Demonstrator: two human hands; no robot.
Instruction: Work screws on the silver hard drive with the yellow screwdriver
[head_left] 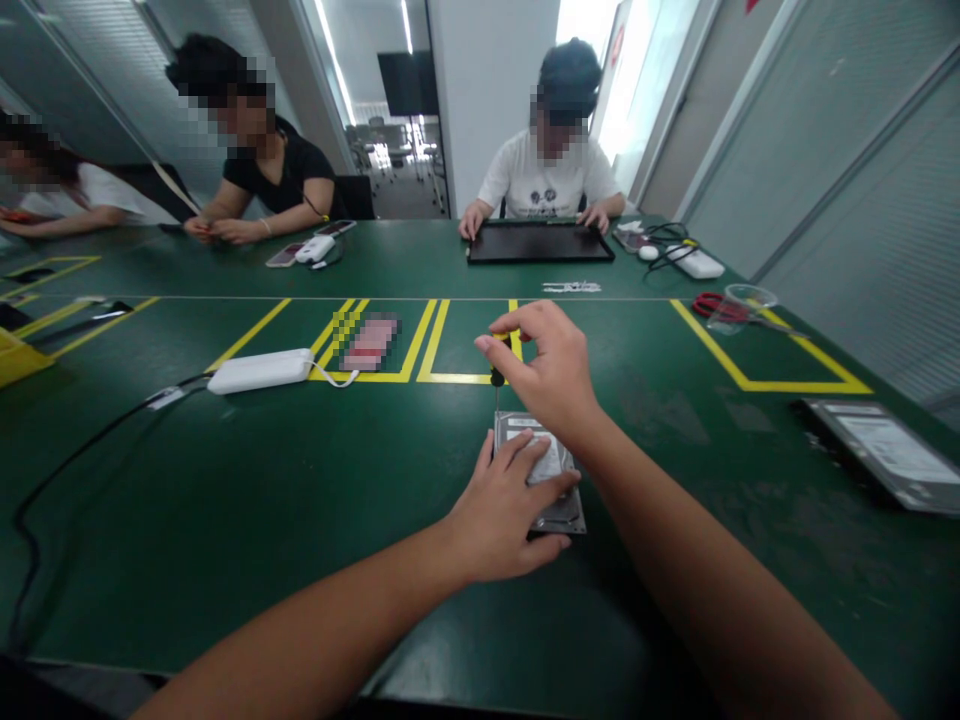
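My L hand (501, 510) is resting palm-down, fingers spread and not clenched, on a flat rectangular silver metal hard drive w/ a white label (556, 462), which is lying on the dark-green smooth tabletop (300, 500) directly in front of me; my thumb is running along its near edge. My R hand (551, 365) is grasping, b/w thumb & forefinger, the top of a slim black-and-yellow screwdriver (497, 377); the tool is standing approx. upright, its thin metal shaft meeting the drive's far L corner, though I cannot tell if the tip is seating in a screw. To the R, well apart, a larger silver drive w/ a white label (892, 445) is lying near the table edge. To the L, a white oblong plastic box (260, 371) is trailing a black cable (75, 455). Far R, a clear plastic cup (742, 308) is lying beside a red coiled cable (716, 306). Opposite, a co-worker in a white T-shirt (551, 185) is touching a black rectangular panel (540, 243) w/ both hands.
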